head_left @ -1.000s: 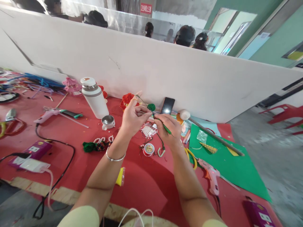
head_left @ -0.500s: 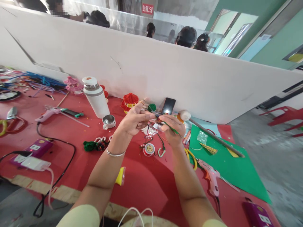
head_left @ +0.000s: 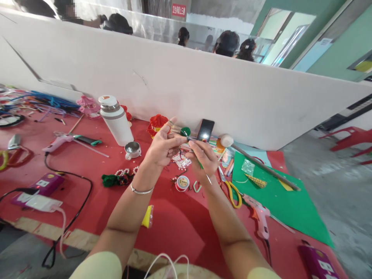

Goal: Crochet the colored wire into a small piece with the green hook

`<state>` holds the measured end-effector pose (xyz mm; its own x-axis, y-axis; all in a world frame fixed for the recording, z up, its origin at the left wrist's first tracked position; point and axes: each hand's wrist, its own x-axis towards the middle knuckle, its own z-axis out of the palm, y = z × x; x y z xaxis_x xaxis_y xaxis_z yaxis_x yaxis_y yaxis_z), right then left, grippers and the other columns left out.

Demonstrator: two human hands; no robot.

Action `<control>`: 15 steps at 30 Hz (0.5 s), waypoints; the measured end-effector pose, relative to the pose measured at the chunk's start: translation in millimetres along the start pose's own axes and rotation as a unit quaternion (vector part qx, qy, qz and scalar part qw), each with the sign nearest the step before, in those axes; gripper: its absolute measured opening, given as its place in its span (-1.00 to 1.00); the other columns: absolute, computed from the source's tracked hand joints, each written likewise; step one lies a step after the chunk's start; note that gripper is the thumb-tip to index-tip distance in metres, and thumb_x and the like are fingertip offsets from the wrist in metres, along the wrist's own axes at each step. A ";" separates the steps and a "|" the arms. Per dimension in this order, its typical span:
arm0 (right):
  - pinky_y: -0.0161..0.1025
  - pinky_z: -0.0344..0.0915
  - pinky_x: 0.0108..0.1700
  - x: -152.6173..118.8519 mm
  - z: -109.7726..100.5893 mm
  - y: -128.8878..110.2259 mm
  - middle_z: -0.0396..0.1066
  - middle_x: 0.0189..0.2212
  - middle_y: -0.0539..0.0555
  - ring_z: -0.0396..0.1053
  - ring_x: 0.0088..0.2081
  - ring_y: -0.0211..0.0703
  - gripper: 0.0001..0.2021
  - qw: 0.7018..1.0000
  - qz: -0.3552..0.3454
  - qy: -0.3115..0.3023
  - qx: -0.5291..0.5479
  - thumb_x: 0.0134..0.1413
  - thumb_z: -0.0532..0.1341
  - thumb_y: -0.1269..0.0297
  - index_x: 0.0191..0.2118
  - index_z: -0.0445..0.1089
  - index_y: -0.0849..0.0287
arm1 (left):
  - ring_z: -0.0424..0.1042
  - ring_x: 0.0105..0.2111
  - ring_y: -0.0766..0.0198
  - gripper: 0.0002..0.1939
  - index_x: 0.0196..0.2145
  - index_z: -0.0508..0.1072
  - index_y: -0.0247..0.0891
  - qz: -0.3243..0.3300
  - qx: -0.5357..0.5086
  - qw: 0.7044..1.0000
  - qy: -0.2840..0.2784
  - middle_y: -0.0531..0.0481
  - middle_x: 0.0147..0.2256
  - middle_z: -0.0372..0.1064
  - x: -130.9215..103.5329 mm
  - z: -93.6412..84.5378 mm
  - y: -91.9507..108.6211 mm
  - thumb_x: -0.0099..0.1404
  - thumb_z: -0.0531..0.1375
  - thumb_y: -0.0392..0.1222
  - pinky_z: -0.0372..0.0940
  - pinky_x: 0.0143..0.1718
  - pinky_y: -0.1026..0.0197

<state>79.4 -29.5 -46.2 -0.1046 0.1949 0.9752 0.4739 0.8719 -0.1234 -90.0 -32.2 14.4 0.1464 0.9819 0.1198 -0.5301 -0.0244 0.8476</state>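
My left hand [head_left: 165,145] is raised above the table, index finger up, thumb and other fingers pinching a small dark piece of yarn work [head_left: 188,138]. Close against it, my right hand [head_left: 205,155] grips a thin crochet hook [head_left: 208,177] with a green grip; its rear end sticks out below the palm. The fingers partly cover the hook and the yarn work. Behind them lies a ball of green yarn [head_left: 185,131]. Below the hands are white beads [head_left: 181,161], a spool of red thread [head_left: 182,183] and a pale green hook-shaped piece [head_left: 197,187].
A white thermos [head_left: 116,124] and its metal cup [head_left: 133,150] stand left. A phone [head_left: 205,130] leans on the white partition [head_left: 174,81]. Yellow-handled scissors [head_left: 234,195], a pink glue gun [head_left: 260,219] and green sheet [head_left: 290,209] lie right. Another glue gun [head_left: 59,142] is left.
My right hand has turned and shifted slightly left, so the hook's rear end now points more downward. My left hand holds nearly the same pose. The view has moved slightly.
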 end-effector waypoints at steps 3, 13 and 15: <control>-0.06 0.64 0.01 1.5 -4.0 3.0 0.70 -0.03 0.12 0.70 -0.06 -0.02 -0.56 0.999 0.003 0.000 0.038 0.41 0.34 0.13 0.34 0.50 -0.15 | -0.11 -0.73 0.54 -0.09 0.33 0.40 -0.18 -0.072 -0.044 0.995 -0.054 0.34 -0.64 0.21 3.0 -7.3 2.7 0.04 0.55 -0.26 -0.24 -0.70 0.37; -0.14 0.66 0.06 23.3 -39.4 24.1 0.73 0.01 0.07 0.71 0.00 -0.07 -0.65 0.970 0.086 -0.138 0.179 0.33 0.40 0.08 0.18 0.63 -0.15 | 0.01 -0.73 0.53 0.11 0.48 0.26 -0.12 -0.008 0.054 0.998 -0.010 0.23 -0.57 0.41 -0.4 -11.6 9.8 0.01 0.54 -0.33 -0.20 -0.70 0.32; -0.12 0.66 0.06 23.3 -40.8 25.0 0.73 0.01 0.08 0.71 0.02 -0.07 -0.66 0.968 0.089 -0.152 0.176 0.34 0.40 0.08 0.18 0.63 -0.14 | 0.04 -0.72 0.51 0.11 0.48 0.27 -0.16 0.003 0.067 0.998 -0.002 0.23 -0.58 0.38 -0.5 -11.9 10.1 0.01 0.54 -0.33 -0.17 -0.69 0.32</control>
<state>124.5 -21.5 -19.1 -0.3270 0.4328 0.8401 0.1854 0.9011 -0.3920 -105.3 -30.7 16.7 0.1461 0.9811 0.1265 -0.4152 -0.0553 0.9080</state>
